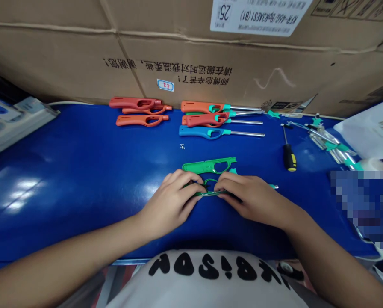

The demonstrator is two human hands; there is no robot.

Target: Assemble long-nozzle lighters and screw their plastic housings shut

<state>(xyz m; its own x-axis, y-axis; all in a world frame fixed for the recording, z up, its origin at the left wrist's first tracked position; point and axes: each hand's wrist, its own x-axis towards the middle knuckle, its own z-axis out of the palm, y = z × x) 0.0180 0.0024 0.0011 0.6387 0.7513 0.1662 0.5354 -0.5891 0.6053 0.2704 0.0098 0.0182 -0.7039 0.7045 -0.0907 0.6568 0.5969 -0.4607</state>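
Both hands work close together over the blue table, gripping a green lighter shell half [210, 193] from its two sides. My left hand [178, 194] pinches its left end, with thumb and fingers closed. My right hand [243, 192] is closed on the right part, near the trigger loop. Fingers cover much of the shell, and what lies inside it cannot be made out. Just beyond the hands lies another green shell half [207, 165] with a loop at its right end. A small teal trigger piece [233, 170] shows beside it.
Long-nosed lighters [207, 132] lie in a stack toward the back, and orange and red lighter bodies [142, 120] to their left. A black and yellow screwdriver [289, 158] and metal and teal parts [332, 145] are at right. A large cardboard box [82, 64] walls off the back.
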